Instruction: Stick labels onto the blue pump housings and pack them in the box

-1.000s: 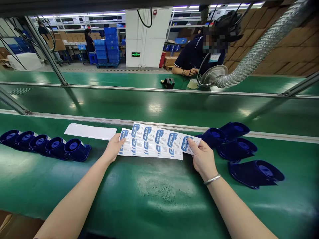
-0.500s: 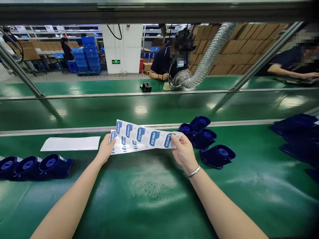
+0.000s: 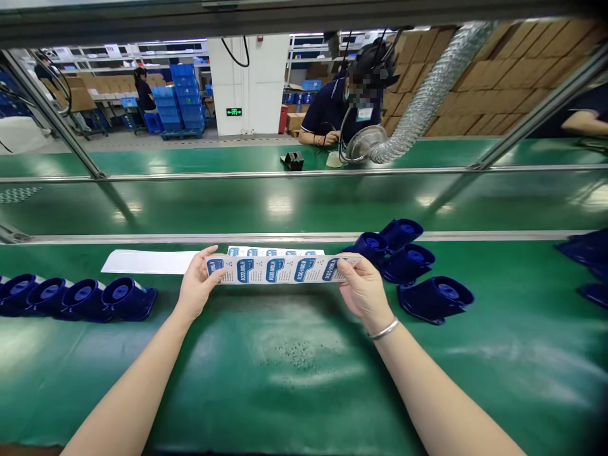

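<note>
A strip of blue-and-white printed labels [image 3: 285, 271] is stretched level above the green bench. My left hand [image 3: 194, 288] pinches its left end between thumb and fingers. At the right end, my right hand [image 3: 365, 291], with a silver bangle on the wrist, grips it the same way. Just behind the strip, another sheet of the same labels [image 3: 275, 251] shows only its upper part; the strip hides the rest. A blank white sheet [image 3: 147, 261] lies on the bench left of my left hand. Beyond my right hand stand several dark blue plastic housings [image 3: 434, 301].
More blue housings [image 3: 124, 299] stand in a row at the left, with dark blue parts [image 3: 586, 253] at the far right. A metal rail [image 3: 285, 238] runs along the bench's back. Across it, a co-worker [image 3: 327, 114] sits beside a flexible duct [image 3: 427, 95].
The strip has come apart from the other label sheet, which my left hand has let go behind it. My left hand now holds the strip's left end. The view has shifted left.
</note>
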`<state>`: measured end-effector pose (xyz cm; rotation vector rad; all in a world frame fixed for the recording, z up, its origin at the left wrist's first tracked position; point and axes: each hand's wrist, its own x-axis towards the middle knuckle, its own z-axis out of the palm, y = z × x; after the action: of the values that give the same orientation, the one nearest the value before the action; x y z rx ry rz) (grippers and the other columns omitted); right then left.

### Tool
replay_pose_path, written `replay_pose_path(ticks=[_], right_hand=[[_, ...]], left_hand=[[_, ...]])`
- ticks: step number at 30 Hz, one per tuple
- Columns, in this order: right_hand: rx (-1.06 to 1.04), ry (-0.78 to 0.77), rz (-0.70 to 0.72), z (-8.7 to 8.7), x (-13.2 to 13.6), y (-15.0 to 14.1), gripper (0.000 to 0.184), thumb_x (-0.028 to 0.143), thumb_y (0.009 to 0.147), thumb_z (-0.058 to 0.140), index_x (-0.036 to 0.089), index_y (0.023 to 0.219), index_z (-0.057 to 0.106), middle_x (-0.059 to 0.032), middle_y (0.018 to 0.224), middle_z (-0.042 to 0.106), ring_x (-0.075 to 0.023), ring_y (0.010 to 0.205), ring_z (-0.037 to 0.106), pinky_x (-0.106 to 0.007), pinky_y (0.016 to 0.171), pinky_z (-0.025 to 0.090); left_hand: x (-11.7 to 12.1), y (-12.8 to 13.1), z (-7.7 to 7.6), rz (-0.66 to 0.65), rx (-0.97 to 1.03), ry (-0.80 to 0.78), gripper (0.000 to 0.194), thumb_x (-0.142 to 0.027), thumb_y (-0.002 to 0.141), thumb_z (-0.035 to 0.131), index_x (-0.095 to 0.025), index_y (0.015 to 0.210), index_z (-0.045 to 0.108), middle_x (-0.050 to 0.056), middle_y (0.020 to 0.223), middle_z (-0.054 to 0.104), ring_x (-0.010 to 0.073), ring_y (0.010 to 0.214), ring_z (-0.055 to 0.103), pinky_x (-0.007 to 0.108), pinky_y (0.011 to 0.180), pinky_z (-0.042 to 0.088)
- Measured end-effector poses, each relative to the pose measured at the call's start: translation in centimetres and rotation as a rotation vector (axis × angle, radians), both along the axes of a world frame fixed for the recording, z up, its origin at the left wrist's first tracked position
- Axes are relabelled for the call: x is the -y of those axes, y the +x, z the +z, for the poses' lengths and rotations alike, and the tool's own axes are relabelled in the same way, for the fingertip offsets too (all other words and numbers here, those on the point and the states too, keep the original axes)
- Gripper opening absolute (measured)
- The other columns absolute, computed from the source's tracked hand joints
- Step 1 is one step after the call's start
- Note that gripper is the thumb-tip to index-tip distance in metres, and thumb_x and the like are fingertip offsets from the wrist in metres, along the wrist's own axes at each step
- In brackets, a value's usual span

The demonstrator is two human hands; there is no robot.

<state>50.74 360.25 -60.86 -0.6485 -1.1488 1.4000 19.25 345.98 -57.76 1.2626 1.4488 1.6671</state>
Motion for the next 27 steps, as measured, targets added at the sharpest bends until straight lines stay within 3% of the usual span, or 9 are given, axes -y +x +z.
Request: replay_pose_path(ticks=[6, 10, 14, 22, 27], right_hand=[[0.141, 0.051, 0.076, -0.4, 0.9, 1.3, 0.023, 0.041, 0.077, 0.087, 0.026, 0.090, 0.075, -0.0008, 0.086, 0.075, -0.0166, 0.078, 0.069, -0.028, 0.074, 0.059], [0.397, 0.158, 0.231, -0.4, 1.5, 2.8, 0.021, 0.035, 0.079, 0.086, 0.021, 0.092, 0.077, -0.0070, 0.095, 0.076, -0.0220, 0.091, 0.070, -0.032, 0.083, 0.059], [0.682, 0.335, 0.261, -0.4, 1.8, 3.0, 0.026, 0.045, 0.087, 0.075, 0.022, 0.100, 0.076, -0.0070, 0.099, 0.076, -0.0240, 0.091, 0.071, -0.038, 0.086, 0.059], [0.814, 0.581, 0.262, 1.4, 2.1, 2.9, 0.022, 0.043, 0.094, 0.065, 0.024, 0.099, 0.076, -0.0075, 0.099, 0.076, -0.0256, 0.091, 0.071, -0.041, 0.084, 0.059], [0.937, 0.599, 0.431, 2.5, 3.0, 4.1, 0.021, 0.040, 0.098, 0.061, 0.026, 0.098, 0.076, -0.0038, 0.095, 0.077, -0.0232, 0.087, 0.072, -0.034, 0.079, 0.059]], left_hand=[[3.0, -0.3, -0.5, 0.007, -0.166, -0.042, 0.032, -0.035, 0.088, 0.073, -0.022, 0.115, 0.063, 0.006, 0.107, 0.073, 0.0199, 0.101, 0.070, 0.035, 0.093, 0.057], [4.5, -0.7, -1.2, -0.049, -0.332, -0.104, 0.038, -0.033, 0.088, 0.073, -0.025, 0.124, 0.063, 0.004, 0.101, 0.073, 0.0193, 0.095, 0.070, 0.034, 0.090, 0.056], [4.9, -0.5, -1.2, -0.109, -0.476, -0.123, 0.020, -0.034, 0.090, 0.070, -0.027, 0.108, 0.074, 0.004, 0.105, 0.074, 0.0208, 0.095, 0.070, 0.034, 0.089, 0.056], [4.9, -0.1, -0.9, -0.146, -0.597, -0.064, 0.018, -0.035, 0.095, 0.063, -0.026, 0.104, 0.076, 0.005, 0.102, 0.076, 0.0221, 0.096, 0.071, 0.036, 0.090, 0.057], [6.5, 0.2, 0.1, -0.246, -0.637, -0.104, 0.015, -0.030, 0.095, 0.064, -0.027, 0.100, 0.077, 0.002, 0.095, 0.079, 0.0189, 0.086, 0.073, 0.029, 0.080, 0.059]])
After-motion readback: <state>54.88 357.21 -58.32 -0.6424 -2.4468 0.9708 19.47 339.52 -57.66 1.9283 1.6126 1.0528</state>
